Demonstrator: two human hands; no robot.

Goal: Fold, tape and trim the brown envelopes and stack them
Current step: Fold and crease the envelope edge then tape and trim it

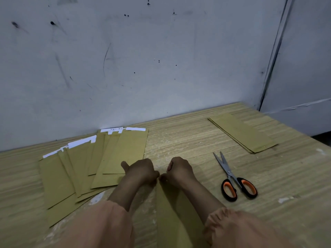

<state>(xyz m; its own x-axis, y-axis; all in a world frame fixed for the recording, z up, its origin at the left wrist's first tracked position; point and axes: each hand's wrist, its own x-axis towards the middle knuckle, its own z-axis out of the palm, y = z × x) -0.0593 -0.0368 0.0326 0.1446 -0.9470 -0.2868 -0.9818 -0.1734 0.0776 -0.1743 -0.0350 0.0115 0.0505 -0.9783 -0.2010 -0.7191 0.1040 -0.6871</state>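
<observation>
**Both hands pinch the envelope's far end**

The envelope lies lengthwise, pointing away toward the wall. Left hand and right hand, fingers curled, pinch its far edge. Right of it: scissors, then stack.

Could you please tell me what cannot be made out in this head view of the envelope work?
- Far end of the envelope being worked: covered by the left hand and right hand.
- Its near end: cut off by the bottom edge.
- Number of envelopes in the neat stack: edges too thin to count.
- Markings on the white strips of the fanned envelopes: too small.
- Tape: none in view.
</observation>
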